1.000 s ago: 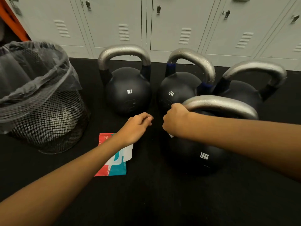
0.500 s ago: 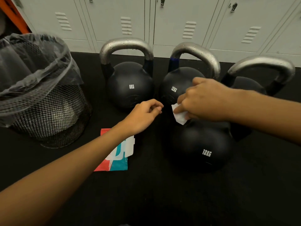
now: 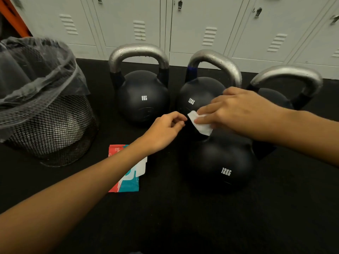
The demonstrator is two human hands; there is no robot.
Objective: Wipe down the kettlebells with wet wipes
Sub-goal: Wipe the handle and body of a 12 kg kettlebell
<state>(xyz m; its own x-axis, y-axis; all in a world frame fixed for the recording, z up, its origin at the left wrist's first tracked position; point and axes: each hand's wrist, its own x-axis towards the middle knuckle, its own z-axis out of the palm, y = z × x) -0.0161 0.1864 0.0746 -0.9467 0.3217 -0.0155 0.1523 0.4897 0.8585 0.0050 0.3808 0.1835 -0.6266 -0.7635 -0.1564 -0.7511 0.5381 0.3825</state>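
- right hand (image 3: 244, 109) holds a white wet wipe (image 3: 200, 123), fingers laid over it w/ the wipe sticking out under the fingertips, at the top of the near 12kg kettlebell (image 3: 220, 165).
- 1 s ago that hand was a tight fist down at the left end of the near bell's handle, wipe almost hidden. now it sits higher and more to the right, fingers flatter, and a lot more of the wipe shows.
- the near bell's silver handle showed plainly 1 s ago; now the right hand and arm cover it.
- left hand (image 3: 165, 131) is loosely curled w/ thumb and finger close together, holding nothing i can see. it is just left of the wipe, a bit nearer to it than before.
- wipes pack (image 3: 128, 178), red and teal w/ white flap open, lies flat on the black floor (image 3: 183, 226) under the left forearm, same spot.
- 8kg kettlebell (image 3: 143, 98), back 12kg kettlebell (image 3: 200, 94) and far right kettlebell (image 3: 286, 83) stand upright, not moved.
- mesh bin (image 3: 47, 121) w/ clear bag stands at left, well apart from the bells.
- grey lockers (image 3: 201, 24) behind.
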